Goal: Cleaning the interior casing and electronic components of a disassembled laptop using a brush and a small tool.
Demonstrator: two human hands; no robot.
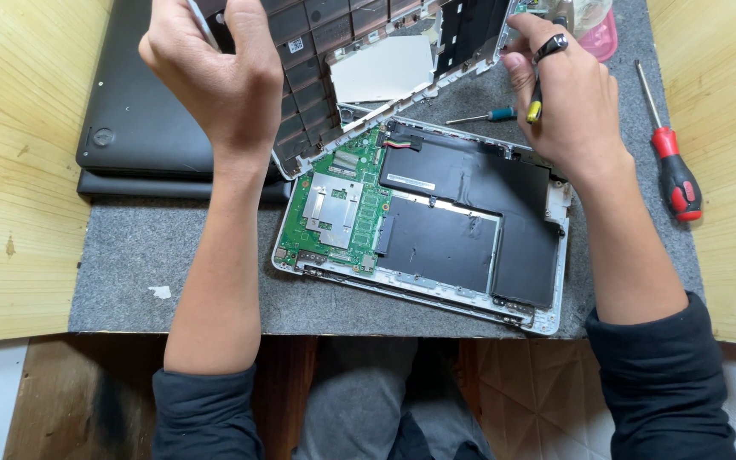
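Knees and dark sleeves sit nearest, at 6 o'clock under the mat edge.

Left hand (215, 72) at 11 o'clock: fingers curled shut around the raised keyboard cover (359, 51), gripping its left part. Cover is tilted up off the base, underside facing the camera, long axis running roughly 9-to-3 along the top of frame.

Right hand (568, 106) at 1 o'clock: thumb and fingers pinched on the cover's right edge, with a small black-and-yellow tool (538, 94) tucked in the same grip. Both hands on the cover, about equally close to it.

Open laptop base (423, 217) lies flat at centre, just toward 6 o'clock from both hands, long axis tilted slightly, 10-to-4. Green circuit board (338, 204) on its left, black battery pack (470, 221) on its right. Cover and base meet along the base's far edge; can't tell if a cable links them.

Room: grey mat (172, 255) bare at 7–8 o'clock. Closed black laptop (138, 111) blocks 9–10 o'clock, touching the cover's left end. Small teal-handled screwdriver (491, 115) just beside the right hand, red-handled screwdriver (675, 170) at 3 o'clock, well apart. Wooden table (19, 170) both sides.
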